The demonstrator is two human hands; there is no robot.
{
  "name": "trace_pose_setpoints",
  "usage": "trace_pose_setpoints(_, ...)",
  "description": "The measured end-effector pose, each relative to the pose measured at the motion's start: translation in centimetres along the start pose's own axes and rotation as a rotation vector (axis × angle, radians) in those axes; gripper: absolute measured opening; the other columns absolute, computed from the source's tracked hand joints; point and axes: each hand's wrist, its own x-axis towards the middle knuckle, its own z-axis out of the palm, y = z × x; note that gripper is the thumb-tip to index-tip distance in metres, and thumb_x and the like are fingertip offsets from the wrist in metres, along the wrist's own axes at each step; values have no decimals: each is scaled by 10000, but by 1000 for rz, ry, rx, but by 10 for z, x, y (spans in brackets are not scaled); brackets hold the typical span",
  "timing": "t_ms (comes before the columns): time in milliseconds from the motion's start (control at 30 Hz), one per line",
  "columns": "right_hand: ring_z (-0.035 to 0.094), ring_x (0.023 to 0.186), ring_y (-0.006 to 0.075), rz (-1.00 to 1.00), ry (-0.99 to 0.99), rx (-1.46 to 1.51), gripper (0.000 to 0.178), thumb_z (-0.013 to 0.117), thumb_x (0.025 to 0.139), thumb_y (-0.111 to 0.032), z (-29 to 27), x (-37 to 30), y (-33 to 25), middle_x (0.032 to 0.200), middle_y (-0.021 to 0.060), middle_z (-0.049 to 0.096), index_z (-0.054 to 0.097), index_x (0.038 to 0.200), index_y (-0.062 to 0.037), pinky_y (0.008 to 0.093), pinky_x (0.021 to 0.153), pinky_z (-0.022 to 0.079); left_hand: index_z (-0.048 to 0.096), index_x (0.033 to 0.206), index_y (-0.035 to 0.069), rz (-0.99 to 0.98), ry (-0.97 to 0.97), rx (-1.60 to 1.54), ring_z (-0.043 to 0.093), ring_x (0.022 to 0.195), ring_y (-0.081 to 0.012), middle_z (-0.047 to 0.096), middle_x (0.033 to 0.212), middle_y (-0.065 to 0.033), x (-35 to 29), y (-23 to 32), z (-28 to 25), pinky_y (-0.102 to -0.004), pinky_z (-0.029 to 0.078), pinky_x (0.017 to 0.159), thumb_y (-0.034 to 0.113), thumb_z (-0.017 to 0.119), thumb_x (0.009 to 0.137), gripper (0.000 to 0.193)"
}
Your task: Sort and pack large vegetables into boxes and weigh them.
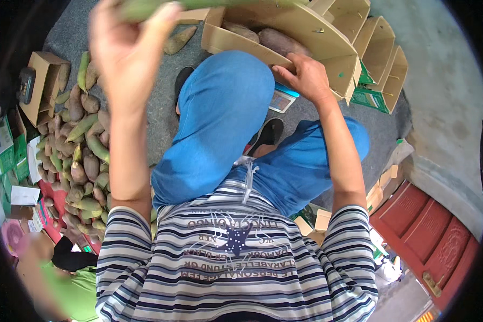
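My left hand (129, 59), blurred by motion, is raised at the top left. Its fingers are closed around a long green vegetable (204, 4), partly cut off by the upper edge. With my right hand (308, 78) I grip the near rim of an open cardboard box (233, 45), thumb outside and fingers over the edge. Large brown oblong vegetables (284, 43) lie in that box. Against its near side, by my right wrist, is a flat blue-edged device with a pale panel (282, 100). Another brownish vegetable (180, 40) rests on the dark floor left of the box.
Left of my legs spreads a heap of green and brown vegetables (91, 166), with a small cardboard box (43, 88) at its far end. More open boxes (381, 45) stand at the far right. A person in green (75, 290) is at lower left. A red door (429, 231) stands right.
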Motion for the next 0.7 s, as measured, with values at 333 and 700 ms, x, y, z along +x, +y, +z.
trace_pose_setpoints(333,584,683,336,-11,8,8,408,587,776,-451,1,1,4,695,151,602,601,828,-46,416,623,458,481,1141,29,-312,-488,781,531,1005,-338,537,1073,-195,-138,-142,-128,-396,439,819,217,629,777,436)
trace_pose_setpoints(700,563,873,300,30,268,166,423,397,884,-450,-19,8,17,882,103,590,600,952,-85,394,736,447,539,969,-16,-1369,-305,210,591,816,-385,583,902,-264,-404,-212,-297,-424,492,612,195,467,824,266)
